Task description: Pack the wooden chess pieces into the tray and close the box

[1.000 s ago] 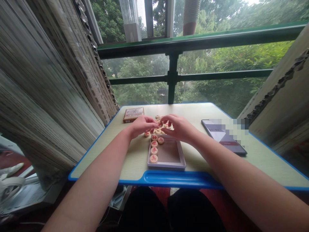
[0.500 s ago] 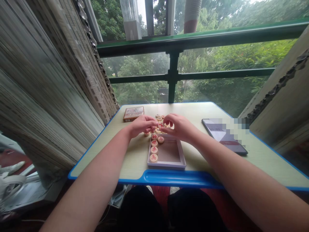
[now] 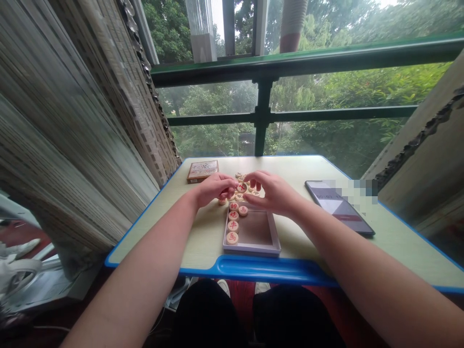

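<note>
A round wooden xiangqi piece [image 3: 241,187] with a red character is between my hands, above other loose pieces. My left hand [image 3: 216,188] is closed in a pinch, its fingertips at the left edge of that piece. My right hand [image 3: 270,190] curves round the right side with thumb and fingers apart, holding nothing that shows. Below them lies a shallow white box [image 3: 275,237]. Red-marked pieces line its left side, from the top piece [image 3: 234,206] down to the lowest piece [image 3: 232,237], with another piece [image 3: 243,210] beside the top one. My hands partly cover the loose pile.
A flat patterned box [image 3: 203,169] lies at the table's back left. On the right lies a phone [image 3: 339,208], partly pixelated. The table [image 3: 159,232] has a blue rim with a trough [image 3: 271,266] at the front. Curtains hang either side, and a green railing [image 3: 264,116] stands behind.
My right hand's fingers have spread slightly apart from the piece between my hands. The view has shifted a little. The pieces in the white box are unchanged.
</note>
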Demonstrator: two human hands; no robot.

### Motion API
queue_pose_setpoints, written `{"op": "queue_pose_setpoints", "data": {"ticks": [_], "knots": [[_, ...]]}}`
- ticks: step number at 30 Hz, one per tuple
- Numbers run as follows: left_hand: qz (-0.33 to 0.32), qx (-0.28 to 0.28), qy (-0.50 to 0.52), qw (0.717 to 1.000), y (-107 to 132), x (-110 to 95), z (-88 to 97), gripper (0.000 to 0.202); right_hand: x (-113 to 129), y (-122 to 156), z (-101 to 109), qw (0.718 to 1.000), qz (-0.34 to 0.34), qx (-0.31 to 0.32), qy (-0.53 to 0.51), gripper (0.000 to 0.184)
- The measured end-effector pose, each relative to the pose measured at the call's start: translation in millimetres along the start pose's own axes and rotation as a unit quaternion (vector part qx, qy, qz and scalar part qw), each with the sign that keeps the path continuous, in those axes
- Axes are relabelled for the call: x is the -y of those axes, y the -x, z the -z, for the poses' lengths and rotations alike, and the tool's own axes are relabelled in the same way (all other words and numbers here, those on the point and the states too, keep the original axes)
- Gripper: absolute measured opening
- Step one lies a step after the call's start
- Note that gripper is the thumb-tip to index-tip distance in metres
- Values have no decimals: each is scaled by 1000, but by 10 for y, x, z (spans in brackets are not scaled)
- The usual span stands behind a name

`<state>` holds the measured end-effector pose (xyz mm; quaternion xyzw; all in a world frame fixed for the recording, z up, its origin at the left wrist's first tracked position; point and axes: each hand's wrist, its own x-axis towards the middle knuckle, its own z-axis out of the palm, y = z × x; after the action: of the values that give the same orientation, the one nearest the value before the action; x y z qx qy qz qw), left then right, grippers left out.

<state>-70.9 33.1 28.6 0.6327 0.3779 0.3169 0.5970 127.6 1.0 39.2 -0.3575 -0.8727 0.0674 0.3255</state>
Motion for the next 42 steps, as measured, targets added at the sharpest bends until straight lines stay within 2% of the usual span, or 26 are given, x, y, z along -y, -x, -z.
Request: {"op": "queue_pose_setpoints", "data": {"ticks": [10,15,25,35,42], "knots": [[5,22,13,1000,6,-22,-16,16,-20,-3,-57,1000,-9,4,3,17],[11,31,7,999,9,-22,-21,21,-4,-2,-49,1000,-23,5,8,18],[0,54,-2,999,35,-41,-31,29,-35,-2,-65,1000,2,-1,17,20],[5,39,-5,999,33,-42,-22,27,-55,2,-35,998,-3,-21,56,20],[9,39,-6,999,37,-41,-13,26,-62,3,-48,999,13,-20,42,20]]}}
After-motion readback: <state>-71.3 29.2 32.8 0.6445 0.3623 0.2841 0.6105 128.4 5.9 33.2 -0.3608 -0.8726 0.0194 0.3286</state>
